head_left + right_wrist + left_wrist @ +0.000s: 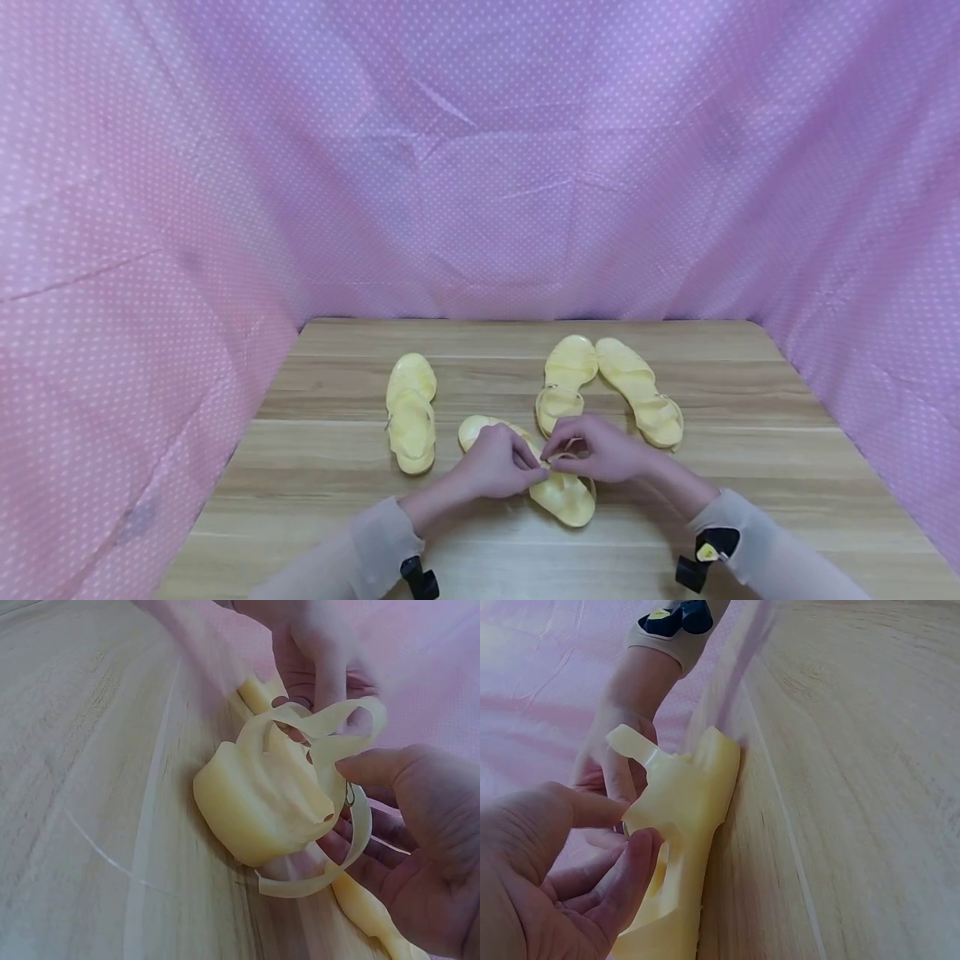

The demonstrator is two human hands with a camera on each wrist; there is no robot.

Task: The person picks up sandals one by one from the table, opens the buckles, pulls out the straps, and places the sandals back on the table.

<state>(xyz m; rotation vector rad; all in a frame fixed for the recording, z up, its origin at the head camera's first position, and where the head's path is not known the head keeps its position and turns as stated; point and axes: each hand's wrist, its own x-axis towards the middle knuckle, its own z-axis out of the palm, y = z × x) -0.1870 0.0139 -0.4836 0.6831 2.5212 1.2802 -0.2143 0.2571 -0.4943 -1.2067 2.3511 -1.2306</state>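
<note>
A pale yellow sandal (564, 502) lies slanted on the table near its front, under both hands. My left hand (501, 463) comes from the left and pinches the strap area beside the ankle. From the other side, my right hand (600, 451) holds the ankle strap (363, 834) between thumb and fingers, close to a small metal buckle (349, 793). The strap's free end curls out loose below the right fingers in the right wrist view. Both sets of fingertips nearly meet over the sandal. The left fingertips partly hide the contact point in the left wrist view.
One yellow sandal (412, 414) lies left of the hands. Two others, a middle sandal (572, 360) and a right-hand sandal (637, 387), lie behind the right hand with toes close. Pink dotted cloth (480, 208) surrounds the wooden table (315, 500).
</note>
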